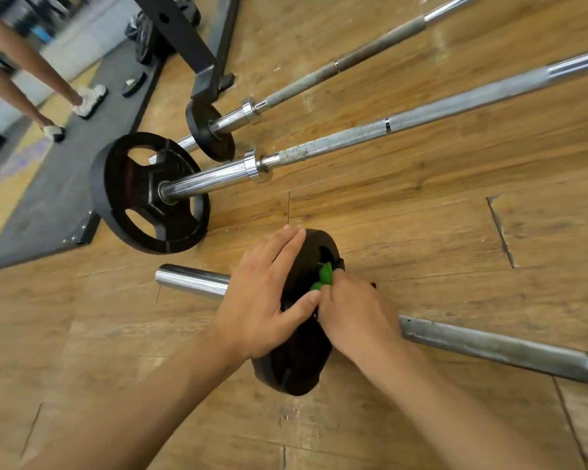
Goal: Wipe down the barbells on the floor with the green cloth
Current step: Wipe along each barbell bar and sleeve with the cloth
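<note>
1. Three barbells lie on the wooden floor, their left ends loaded with black plates.
2. The near bar runs from right to left across the near floor. Its chrome sleeve sticks out to the left of a small plate that stands on edge.
3. The left hand rests released over that plate's rim, fingers straight and pointing far, thumb stretched across to the plate's right face.
4. The right hand is just right of the plate, its fingers curled round the green cloth. It covers the bar where the bar meets the plate.
5. The cloth is bunched, with only a little showing past the fingers. It is pressed against the plate's right face near the hub and touches the left thumb's tip.
6. The middle bar lies beyond, carrying a large plate with cut-outs.
7. The far bar carries a smaller plate.
8. Far left, a black rack stands by a grey mat, where another person's legs show.
</note>
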The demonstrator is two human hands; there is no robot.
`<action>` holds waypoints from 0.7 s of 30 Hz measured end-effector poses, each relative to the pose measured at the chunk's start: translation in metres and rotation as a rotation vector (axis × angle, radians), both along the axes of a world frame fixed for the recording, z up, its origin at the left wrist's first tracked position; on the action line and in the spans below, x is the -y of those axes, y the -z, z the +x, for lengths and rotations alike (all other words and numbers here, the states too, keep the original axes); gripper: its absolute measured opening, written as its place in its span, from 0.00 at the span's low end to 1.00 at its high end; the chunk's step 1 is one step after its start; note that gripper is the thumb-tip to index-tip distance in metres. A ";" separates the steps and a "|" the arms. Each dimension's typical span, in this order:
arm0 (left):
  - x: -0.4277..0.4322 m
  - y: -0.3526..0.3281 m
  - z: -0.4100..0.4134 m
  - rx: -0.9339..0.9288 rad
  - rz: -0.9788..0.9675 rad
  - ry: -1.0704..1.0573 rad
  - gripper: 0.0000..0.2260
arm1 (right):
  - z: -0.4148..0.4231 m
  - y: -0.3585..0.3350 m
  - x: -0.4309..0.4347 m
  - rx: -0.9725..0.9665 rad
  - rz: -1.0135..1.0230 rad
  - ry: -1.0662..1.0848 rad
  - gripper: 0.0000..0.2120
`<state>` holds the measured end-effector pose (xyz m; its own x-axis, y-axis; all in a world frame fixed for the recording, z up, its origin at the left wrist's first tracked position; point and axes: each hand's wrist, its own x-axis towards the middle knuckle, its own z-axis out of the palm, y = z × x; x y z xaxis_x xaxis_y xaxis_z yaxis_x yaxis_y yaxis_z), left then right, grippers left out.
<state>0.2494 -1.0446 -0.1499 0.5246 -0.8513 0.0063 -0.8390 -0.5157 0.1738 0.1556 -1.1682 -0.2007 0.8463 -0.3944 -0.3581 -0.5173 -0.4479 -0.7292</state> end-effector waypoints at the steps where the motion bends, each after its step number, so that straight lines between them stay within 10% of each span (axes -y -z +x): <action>1: -0.001 0.000 -0.001 0.001 -0.006 -0.002 0.37 | 0.002 0.000 -0.001 -0.005 0.035 0.036 0.16; 6: -0.013 0.002 -0.015 0.006 -0.068 0.008 0.40 | -0.037 0.006 -0.045 0.054 -0.216 -0.081 0.28; 21: -0.048 -0.012 -0.040 -0.134 0.121 -0.056 0.43 | -0.046 0.009 -0.054 0.009 -0.138 -0.082 0.21</action>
<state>0.2093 -0.9965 -0.1375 0.5603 -0.8111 -0.1677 -0.7818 -0.5848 0.2163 0.1099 -1.1146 -0.2099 0.8808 -0.3687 -0.2972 -0.4683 -0.5849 -0.6623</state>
